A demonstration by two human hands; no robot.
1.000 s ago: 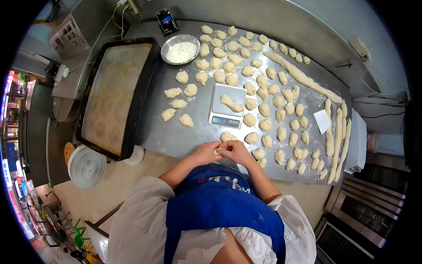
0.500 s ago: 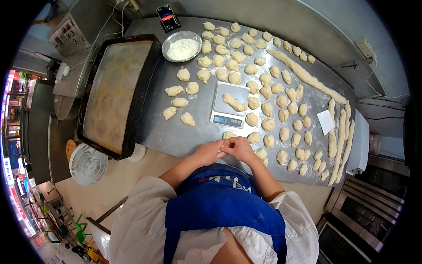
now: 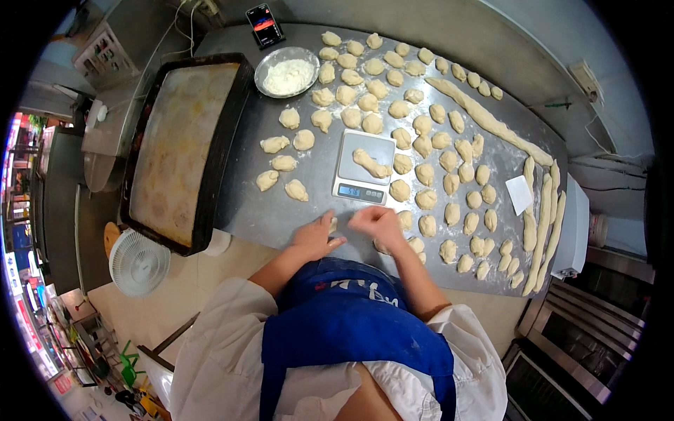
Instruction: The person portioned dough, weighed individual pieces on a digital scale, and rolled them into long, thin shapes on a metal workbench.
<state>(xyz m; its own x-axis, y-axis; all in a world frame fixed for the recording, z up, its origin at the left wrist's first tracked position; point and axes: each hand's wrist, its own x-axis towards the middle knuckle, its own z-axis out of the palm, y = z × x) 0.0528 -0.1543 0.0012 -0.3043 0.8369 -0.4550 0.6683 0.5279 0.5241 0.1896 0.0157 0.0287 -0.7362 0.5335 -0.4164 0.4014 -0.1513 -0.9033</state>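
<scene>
Head view: left hand (image 3: 314, 237) with thumb and fingers apart, a dough bit (image 3: 333, 224) right at the fingers; right hand (image 3: 377, 224) curled nearby, blurred, and I can't tell if it grips anything! Beyond them, a dough piece (image 3: 371, 164) lies on the scale (image 3: 348, 172).

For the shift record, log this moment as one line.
left hand: at small dough piece | right hand: blurred, apart from left hand | scale: short dough strip on top

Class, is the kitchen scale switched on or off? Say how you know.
On: the kitchen scale has a display glowing blue, with digits showing on it.
</scene>
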